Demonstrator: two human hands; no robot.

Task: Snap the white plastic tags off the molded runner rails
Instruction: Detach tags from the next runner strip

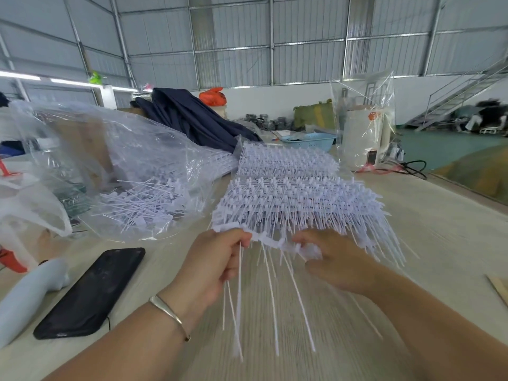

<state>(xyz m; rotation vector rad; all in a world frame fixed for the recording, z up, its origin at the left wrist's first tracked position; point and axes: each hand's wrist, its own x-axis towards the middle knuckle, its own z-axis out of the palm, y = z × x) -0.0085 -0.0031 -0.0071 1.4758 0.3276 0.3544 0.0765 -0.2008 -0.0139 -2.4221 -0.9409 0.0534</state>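
The left hand (217, 259) curls around the near end of a white runner rail (264, 237), with several thin white tag tails (239, 298) hanging down through its fingers. The right hand (332, 259) pinches the same rail further along, fingers bunched on a cluster of white tag heads; motion blur hides the exact grip. The rail is the front edge of the stack of molded rails (297, 193), a dense white pile of rows of small blocky heads with long needle-like tails fanning toward the person. The stack lies on the pale table (439, 243), just beyond both hands. Left of the stack, a clear plastic bag (123, 166) holds loose white tags. Nearer than the bag, left of the stack, lies a black phone (90, 292).
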